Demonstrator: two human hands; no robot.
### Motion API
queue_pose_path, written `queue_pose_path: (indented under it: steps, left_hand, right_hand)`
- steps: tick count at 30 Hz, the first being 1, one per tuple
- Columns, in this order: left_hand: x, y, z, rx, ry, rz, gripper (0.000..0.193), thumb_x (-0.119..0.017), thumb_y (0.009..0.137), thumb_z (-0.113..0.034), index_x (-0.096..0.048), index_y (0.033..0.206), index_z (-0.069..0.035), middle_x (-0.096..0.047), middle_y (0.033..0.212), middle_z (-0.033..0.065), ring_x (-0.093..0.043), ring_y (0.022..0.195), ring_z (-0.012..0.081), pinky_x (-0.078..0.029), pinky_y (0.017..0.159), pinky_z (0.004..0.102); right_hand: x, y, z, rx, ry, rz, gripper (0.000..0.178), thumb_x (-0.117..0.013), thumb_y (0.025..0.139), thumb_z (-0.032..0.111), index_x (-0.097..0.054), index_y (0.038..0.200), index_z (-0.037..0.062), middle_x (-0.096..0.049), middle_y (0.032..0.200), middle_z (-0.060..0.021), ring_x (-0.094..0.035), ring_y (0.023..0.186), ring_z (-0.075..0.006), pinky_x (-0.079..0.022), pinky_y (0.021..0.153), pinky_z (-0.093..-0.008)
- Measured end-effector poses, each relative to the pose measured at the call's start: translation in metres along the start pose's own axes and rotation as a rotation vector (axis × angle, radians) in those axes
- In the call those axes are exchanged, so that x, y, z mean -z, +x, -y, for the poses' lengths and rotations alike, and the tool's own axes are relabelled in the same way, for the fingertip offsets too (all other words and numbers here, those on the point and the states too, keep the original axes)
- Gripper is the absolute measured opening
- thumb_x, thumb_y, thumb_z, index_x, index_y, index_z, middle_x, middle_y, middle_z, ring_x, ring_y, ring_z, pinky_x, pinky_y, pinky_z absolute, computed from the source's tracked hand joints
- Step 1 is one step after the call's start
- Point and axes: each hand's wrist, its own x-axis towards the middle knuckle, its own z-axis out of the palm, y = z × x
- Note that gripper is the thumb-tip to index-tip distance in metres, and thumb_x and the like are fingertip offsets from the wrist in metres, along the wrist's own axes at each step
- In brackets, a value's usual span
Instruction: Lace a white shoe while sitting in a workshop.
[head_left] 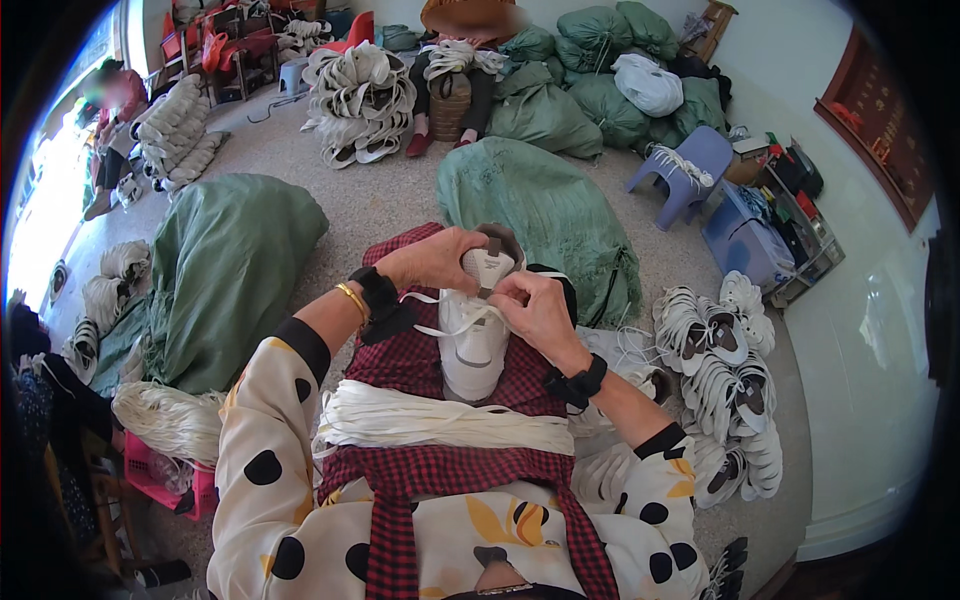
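A white sneaker (473,360) rests on my lap over a red-and-black checked apron (400,345), toe toward me. My left hand (432,262) grips its upper at the far left, thumb beside the raised tongue (488,264). At the right of the tongue, my right hand (535,315) is closed in a pinch by the eyelets, on a white shoelace (452,331). The lace loops across the front of the shoe, and one part sticks out left below my left hand. My fingers cover the exact pinch point. A thick bundle of white shoelaces (440,416) lies across my lap, nearer me.
Green sacks (235,270) lie ahead at left and right. Stacked shoes (735,380) stand at my right. More laces (170,420) sit on a pink basket (180,480) at left. A purple stool (683,172) is at far right. Two people sit farther off among shoe piles (360,100).
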Motion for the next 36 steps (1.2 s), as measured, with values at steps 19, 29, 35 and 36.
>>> queue_pose_path:
  steps: [19,29,35,36]
  left_hand:
    - [-0.047,-0.04,-0.014,-0.279,0.367,-0.556,0.016,-0.073,0.074,-0.006,-0.065,0.088,-0.006,-0.051,0.129,0.0184,-0.049,0.116,0.0403,-0.041,0.099,0.0478]
    - [-0.019,-0.08,-0.013,-0.155,0.255,-0.764,0.011,-0.068,0.075,0.0,-0.057,0.075,-0.001,-0.06,0.12,0.0177,-0.055,0.114,0.0337,-0.042,0.097,0.0431]
    - [-0.015,-0.102,-0.01,-0.099,0.492,-0.836,0.011,-0.064,0.074,0.002,-0.053,0.073,-0.001,-0.061,0.116,0.0174,-0.056,0.108,0.037,-0.045,0.094,0.0457]
    - [-0.011,-0.103,-0.003,-0.101,0.497,-0.832,0.011,-0.064,0.074,0.002,-0.053,0.073,-0.001,-0.061,0.116,0.0174,-0.056,0.108,0.037,-0.045,0.094,0.0457]
  right_hand:
    - [-0.009,-0.003,0.003,0.081,0.104,-0.013,0.016,-0.062,0.088,0.002,-0.048,0.096,-0.0009,-0.061,0.077,-0.0144,-0.063,0.066,-0.0271,-0.05,0.062,-0.0337]
    - [0.019,0.007,-0.002,0.091,-0.087,-0.042,0.018,-0.069,0.084,0.004,-0.062,0.1,0.0003,-0.053,0.094,-0.0102,-0.059,0.078,-0.0225,-0.051,0.071,-0.034]
    - [0.013,0.01,-0.007,0.278,-0.135,-0.009,0.009,-0.068,0.081,0.008,-0.063,0.089,0.0055,-0.055,0.095,-0.0081,-0.061,0.088,-0.0284,-0.051,0.075,-0.0408]
    - [0.015,0.013,-0.011,0.273,-0.168,-0.029,0.005,-0.066,0.083,0.009,-0.063,0.086,0.0065,-0.056,0.093,-0.0078,-0.061,0.089,-0.028,-0.051,0.075,-0.0406]
